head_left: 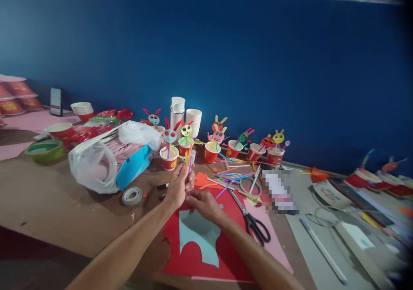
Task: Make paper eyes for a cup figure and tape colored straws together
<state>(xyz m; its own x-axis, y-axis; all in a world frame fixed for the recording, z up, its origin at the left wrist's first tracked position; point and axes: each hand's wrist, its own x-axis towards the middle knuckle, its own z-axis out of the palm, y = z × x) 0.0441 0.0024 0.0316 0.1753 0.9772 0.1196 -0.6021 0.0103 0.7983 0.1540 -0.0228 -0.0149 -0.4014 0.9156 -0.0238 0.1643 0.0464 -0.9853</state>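
My left hand [179, 186] is closed around a few upright straws [190, 163], among them a yellow, an orange and a purple one. My right hand [204, 204] pinches the lower end of the purple straw just below it. Under both hands lies red paper [232, 251] with a cut piece of light blue paper [196, 227] on top. Black-handled scissors [253, 225] rest on its right side, blades pointing away. Loose coloured straws [230, 178] are scattered beyond my right hand. Behind them stand paper cups [211, 152] holding rabbit-faced paper figures [169, 136].
To the left are a roll of clear tape [132, 195], a white plastic bag [93, 169], a blue card [135, 165] and green tape [45, 151]. White cup stacks [193, 123] stand near the blue wall. On the right lie a partly blurred phone [280, 191] and a pen [322, 250].
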